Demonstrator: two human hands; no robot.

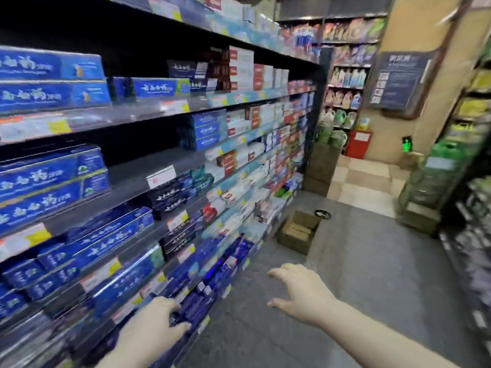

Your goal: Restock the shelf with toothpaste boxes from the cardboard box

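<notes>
Standing in a shop aisle, looking along the shelf [127, 179] running down the left side. Gripping with the left hand [156, 322] the near end of a dark blue toothpaste box [198, 305] lying at the front of a low tier, curling the fingers over its top and tucking the thumb beneath; blurring here, so not telling how firmly. Holding the right hand [300, 290] out over the grey floor [358, 274], spreading its fingers wide, palm down, grasping nothing and touching nothing. Seeing the cardboard box [297, 232] sitting open on the floor farther down the aisle, just beside the foot of the shelf and well apart from both hands, showing pale contents too blurred for naming. Noticing a round dark object [322, 214] lying on the floor just beyond the cardboard box. Passing the eye over stacked bright blue toothpaste boxes [47, 184] filling the upper tiers at the near end, bare stretches of tier lying between stacks, and price labels [160, 176] lining the front rails.
</notes>
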